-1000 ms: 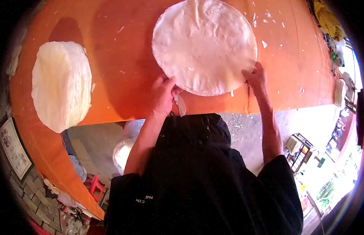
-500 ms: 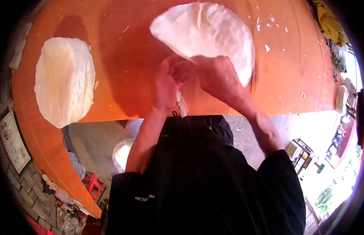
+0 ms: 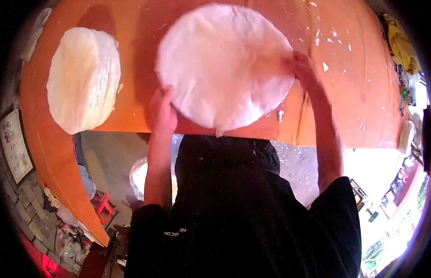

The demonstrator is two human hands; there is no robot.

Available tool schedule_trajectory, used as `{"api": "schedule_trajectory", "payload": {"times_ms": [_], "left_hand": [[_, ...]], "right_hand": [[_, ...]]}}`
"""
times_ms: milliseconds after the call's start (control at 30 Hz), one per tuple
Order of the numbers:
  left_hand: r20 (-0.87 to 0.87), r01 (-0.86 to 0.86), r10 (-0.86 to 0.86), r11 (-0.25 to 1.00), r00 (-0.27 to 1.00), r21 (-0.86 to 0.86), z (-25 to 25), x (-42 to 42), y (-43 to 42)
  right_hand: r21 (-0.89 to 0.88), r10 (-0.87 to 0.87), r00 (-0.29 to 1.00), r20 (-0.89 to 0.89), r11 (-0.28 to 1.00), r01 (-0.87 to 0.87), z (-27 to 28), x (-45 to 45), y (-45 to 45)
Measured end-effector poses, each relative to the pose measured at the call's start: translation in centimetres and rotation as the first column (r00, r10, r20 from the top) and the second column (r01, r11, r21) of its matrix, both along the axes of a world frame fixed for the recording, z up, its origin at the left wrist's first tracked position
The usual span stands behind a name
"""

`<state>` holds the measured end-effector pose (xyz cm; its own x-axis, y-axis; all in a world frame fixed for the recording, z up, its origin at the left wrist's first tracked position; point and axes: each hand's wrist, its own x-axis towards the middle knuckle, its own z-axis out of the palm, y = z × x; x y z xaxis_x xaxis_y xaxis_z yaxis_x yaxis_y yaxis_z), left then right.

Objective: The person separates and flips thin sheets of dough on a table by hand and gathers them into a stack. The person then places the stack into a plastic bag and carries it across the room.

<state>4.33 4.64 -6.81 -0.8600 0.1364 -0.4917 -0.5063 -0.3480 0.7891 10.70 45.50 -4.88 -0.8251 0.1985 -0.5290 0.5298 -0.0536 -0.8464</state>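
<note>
A large round white sheet point(image 3: 220, 69) lies nearly flat over the orange table, close to its front edge. At its lower left rim is my left hand point(image 3: 164, 111), thumb on top and fingers hidden under the rim, closed on the sheet. My right hand point(image 3: 303, 69) is at the right rim, slightly blurred, with its fingers on the sheet's edge. A small pointed scrap point(image 3: 219, 132) sticks out from the sheet's bottom edge. To the left stands a stack of similar white sheets point(image 3: 83, 81).
White flakes point(image 3: 325, 66) are scattered on the right part of the orange table point(image 3: 364, 106). Below its front edge are a bag-lined container point(image 3: 140, 178) and a red stool point(image 3: 103, 206). A yellow cloth point(image 3: 401, 44) lies at the far right.
The sheet was first flat, then folded over with both hands near its middle, and is now spread out again. My hands have moved apart, and the view has shifted slightly.
</note>
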Motion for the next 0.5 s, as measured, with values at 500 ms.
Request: {"api": "schedule_trajectory", "payload": {"times_ms": [500], "left_hand": [[-0.293,-0.220,0.211,0.976,0.933,0.002,13.8,-5.6,-4.7]], "right_hand": [[0.167,0.084,0.797,-0.598,0.986,0.021,17.6,-13.8,-9.2]]}}
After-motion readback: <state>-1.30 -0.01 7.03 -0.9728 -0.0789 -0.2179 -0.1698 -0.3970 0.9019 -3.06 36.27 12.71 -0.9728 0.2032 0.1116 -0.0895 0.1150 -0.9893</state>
